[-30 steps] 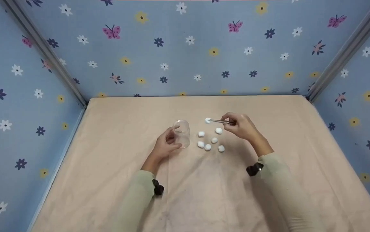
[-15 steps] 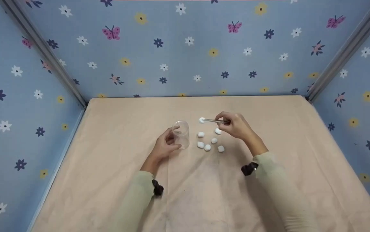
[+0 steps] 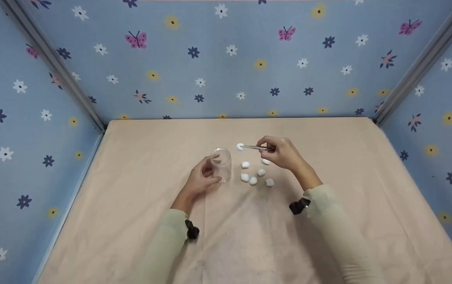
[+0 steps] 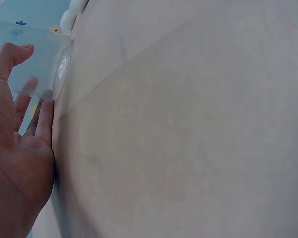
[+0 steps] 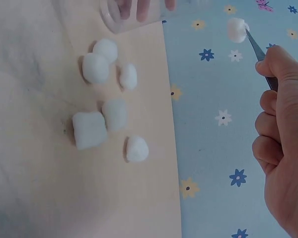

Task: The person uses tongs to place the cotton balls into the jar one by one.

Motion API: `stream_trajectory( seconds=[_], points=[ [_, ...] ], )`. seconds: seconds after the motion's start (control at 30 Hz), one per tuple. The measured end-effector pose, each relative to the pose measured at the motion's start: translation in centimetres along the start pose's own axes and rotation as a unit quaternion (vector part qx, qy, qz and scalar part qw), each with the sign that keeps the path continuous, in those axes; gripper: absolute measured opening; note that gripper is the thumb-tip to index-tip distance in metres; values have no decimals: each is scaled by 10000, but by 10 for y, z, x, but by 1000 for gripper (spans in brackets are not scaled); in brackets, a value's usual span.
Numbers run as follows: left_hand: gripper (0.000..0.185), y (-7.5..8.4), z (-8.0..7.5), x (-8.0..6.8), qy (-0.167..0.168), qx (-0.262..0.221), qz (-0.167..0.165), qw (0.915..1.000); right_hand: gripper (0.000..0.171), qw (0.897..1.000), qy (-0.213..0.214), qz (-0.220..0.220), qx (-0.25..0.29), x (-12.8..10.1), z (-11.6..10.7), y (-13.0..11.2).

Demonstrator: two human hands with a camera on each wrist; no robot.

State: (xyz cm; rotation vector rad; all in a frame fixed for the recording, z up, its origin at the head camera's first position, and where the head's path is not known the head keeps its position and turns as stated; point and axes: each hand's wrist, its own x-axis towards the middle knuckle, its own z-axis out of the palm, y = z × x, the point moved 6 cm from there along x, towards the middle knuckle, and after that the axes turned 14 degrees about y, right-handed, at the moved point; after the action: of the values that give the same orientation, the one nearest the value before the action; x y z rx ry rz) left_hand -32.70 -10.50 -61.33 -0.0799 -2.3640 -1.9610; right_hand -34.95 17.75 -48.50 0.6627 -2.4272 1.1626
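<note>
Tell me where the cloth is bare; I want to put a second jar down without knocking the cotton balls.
Bare cloth runs left of the left hand and jar, and right of the right hand. It is crowded between jar and right hand, where cotton balls lie and tweezers hold one.

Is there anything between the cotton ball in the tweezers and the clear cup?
Nothing: in the head view, only bare tablecloth shows between the lifted cotton ball and clear cup.
</note>
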Motion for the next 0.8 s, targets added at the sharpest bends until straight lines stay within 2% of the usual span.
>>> stream_trajectory(
  seconds=[0.2, 0.8],
  points=[
    [79, -1, 0, 0, -90, -64, 67, 9999, 21, 10000, -51, 16, -4, 3, 7, -6],
    [79, -4, -1, 2, -24, -37, 130, 9999, 20, 9997, -228, -89, 3, 10, 29, -26]
  ],
)
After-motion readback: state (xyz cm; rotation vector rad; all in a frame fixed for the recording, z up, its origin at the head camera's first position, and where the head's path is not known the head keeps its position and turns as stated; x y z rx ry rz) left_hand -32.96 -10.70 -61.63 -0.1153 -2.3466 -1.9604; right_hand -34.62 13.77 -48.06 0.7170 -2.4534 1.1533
